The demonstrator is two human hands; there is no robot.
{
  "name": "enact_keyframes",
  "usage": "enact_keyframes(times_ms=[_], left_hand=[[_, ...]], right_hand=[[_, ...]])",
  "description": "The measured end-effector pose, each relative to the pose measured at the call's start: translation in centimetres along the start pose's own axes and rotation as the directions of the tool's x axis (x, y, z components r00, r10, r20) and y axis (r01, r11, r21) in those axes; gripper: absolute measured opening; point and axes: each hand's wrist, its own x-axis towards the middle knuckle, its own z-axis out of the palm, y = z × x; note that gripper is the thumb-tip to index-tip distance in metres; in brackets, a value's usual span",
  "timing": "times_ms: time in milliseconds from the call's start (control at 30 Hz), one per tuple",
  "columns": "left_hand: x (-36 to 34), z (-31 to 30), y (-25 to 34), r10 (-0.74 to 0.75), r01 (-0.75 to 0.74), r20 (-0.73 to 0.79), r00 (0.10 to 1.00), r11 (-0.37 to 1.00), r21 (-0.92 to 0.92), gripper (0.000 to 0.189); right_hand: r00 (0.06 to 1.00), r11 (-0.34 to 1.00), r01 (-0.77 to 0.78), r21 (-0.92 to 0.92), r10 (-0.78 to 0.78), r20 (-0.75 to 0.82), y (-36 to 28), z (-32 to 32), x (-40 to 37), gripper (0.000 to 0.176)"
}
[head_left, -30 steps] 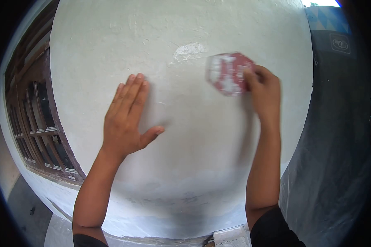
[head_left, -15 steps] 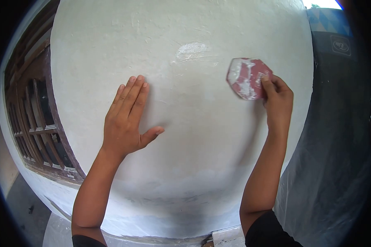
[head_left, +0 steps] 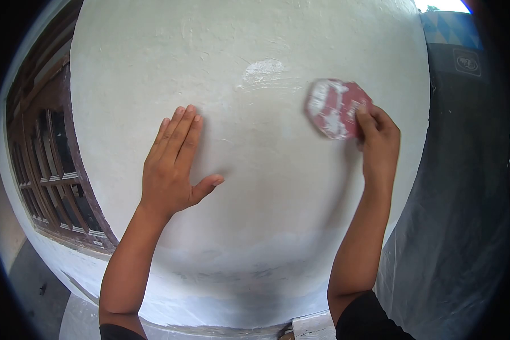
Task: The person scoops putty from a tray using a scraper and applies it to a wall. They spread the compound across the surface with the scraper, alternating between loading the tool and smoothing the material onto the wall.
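Observation:
My left hand (head_left: 173, 161) lies flat against the pale wall (head_left: 255, 187), its fingers pointing up and the thumb spread to the right. At the right, my right hand (head_left: 378, 136) grips the edge of a flat, many-sided red putty spreader (head_left: 339, 110), thumb on the face toward me. White putty smears cover much of that face, and its left edge is slightly blurred. To the left of the spreader, a bright white putty patch (head_left: 264, 69) shows on the wall, with thin streaks below it.
A brown wooden window frame (head_left: 54, 153) with glass panes borders the wall on the left. Dark sheeting (head_left: 456, 187) hangs on the right, below a blue and white patterned strip (head_left: 450, 29). A pale block (head_left: 313, 327) sits at the wall's foot.
My right hand has shifted slightly left with the spreader, whose left edge has swung a little toward the white patch. My left hand has stayed almost where it was.

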Motion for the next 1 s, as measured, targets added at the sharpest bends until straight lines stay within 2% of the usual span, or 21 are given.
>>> enact_keyframes(times_ms=[33, 100, 167, 200, 233, 300, 367, 400, 433, 500, 567, 600, 633, 700, 767, 833, 933, 967, 1000], left_hand=[[0.5, 0.0, 0.3, 0.01, -0.01, -0.013, 1.0, 1.0, -0.007, 0.092], [1.4, 0.2, 1.1, 0.023, -0.024, -0.03, 0.999, 1.0, -0.019, 0.092], [2.1, 0.3, 1.8, 0.032, -0.036, -0.054, 0.998, 0.998, -0.061, 0.093], [2.0, 0.1, 1.8, 0.035, -0.039, -0.053, 0.998, 0.997, -0.065, 0.093], [1.8, -0.1, 1.8, 0.036, -0.039, -0.053, 0.998, 0.997, -0.062, 0.093], [1.1, -0.6, 1.3, 0.031, -0.034, -0.058, 0.998, 0.998, -0.051, 0.093], [0.5, -1.0, 0.9, 0.019, -0.019, -0.035, 0.999, 1.0, -0.014, 0.092], [0.5, -0.9, 0.9, 0.017, -0.017, -0.033, 0.999, 1.0, -0.012, 0.092], [0.8, -0.7, 1.0, 0.016, -0.017, -0.036, 0.999, 0.999, -0.028, 0.093], [1.4, -0.1, 1.4, 0.018, -0.02, -0.038, 0.999, 0.999, -0.045, 0.093], [2.0, 0.4, 2.1, 0.026, -0.031, -0.053, 0.998, 0.996, -0.088, 0.092], [2.0, 0.3, 2.2, 0.026, -0.031, -0.053, 0.998, 0.996, -0.089, 0.092], [1.8, 0.2, 2.1, 0.032, -0.036, -0.048, 0.998, 0.996, -0.083, 0.092], [1.1, -0.2, 1.6, 0.034, -0.037, -0.043, 0.999, 0.997, -0.075, 0.092], [0.3, -0.7, 0.8, 0.006, -0.007, -0.03, 1.0, 0.999, -0.032, 0.092], [0.5, -0.2, 0.7, -0.005, 0.004, -0.035, 0.999, 0.999, -0.034, 0.091], [1.6, 0.6, 1.3, -0.007, 0.005, -0.044, 0.999, 0.998, -0.057, 0.091], [2.0, 0.7, 1.6, -0.008, 0.004, -0.05, 0.999, 0.997, -0.076, 0.091], [2.1, 0.8, 1.7, -0.006, 0.002, -0.051, 0.999, 0.997, -0.077, 0.091]], right_hand=[[0.997, 0.996, 0.026, 0.087, -0.032, 0.068, -0.3, 1.3, -0.3, 0.027], [0.964, 0.988, 0.122, 0.097, -0.141, 0.226, -0.4, 4.5, -1.0, 0.027], [0.95, 0.986, 0.138, -0.09, -0.106, 0.293, -0.9, 6.7, -2.2, 0.026], [0.964, 0.965, 0.159, -0.206, -0.107, 0.242, -0.8, 6.5, -2.3, 0.025], [0.965, 0.965, 0.157, -0.208, -0.106, 0.239, 0.2, 5.5, -2.1, 0.025], [0.988, 0.99, 0.136, -0.043, -0.132, 0.08, 2.6, 2.4, -1.0, 0.023], [0.999, 0.991, 0.003, 0.131, 0.002, -0.037, 1.9, 0.4, -1.2, 0.022], [0.998, 0.99, -0.043, 0.137, 0.049, -0.044, 0.4, 0.4, -1.9, 0.022], [0.998, 0.99, -0.044, 0.138, 0.05, -0.043, 0.3, 1.3, -2.2, 0.022], [0.985, 0.974, 0.028, 0.223, -0.065, 0.162, -0.1, 3.7, -2.9, 0.021], [0.957, 0.987, 0.066, 0.145, -0.103, 0.27, 0.0, 6.1, -3.3, 0.02], [0.957, 0.996, 0.089, 0.023, -0.092, 0.276, 0.4, 6.8, -3.4, 0.02], [0.957, 0.996, 0.089, 0.022, -0.092, 0.275, 1.1, 6.5, -3.1, 0.02], [0.974, 0.985, 0.173, 0.004, -0.172, 0.146, 2.4, 4.5, -2.3, 0.02], [0.998, 0.995, 0.049, 0.083, -0.052, 0.038, 1.3, 2.1, -2.2, 0.023], [0.999, 0.985, -0.001, 0.173, -0.005, 0.04, -0.1, 2.0, -2.7, 0.024], [0.976, 0.984, 0.06, 0.17, -0.093, 0.195, -1.1, 5.5, -2.6, 0.028], [0.977, 0.984, 0.061, 0.17, -0.094, 0.189, -1.4, 6.3, -2.1, 0.028], [0.978, 0.994, 0.109, 0.02, -0.111, 0.177, -1.7, 7.1, -1.5, 0.029]])
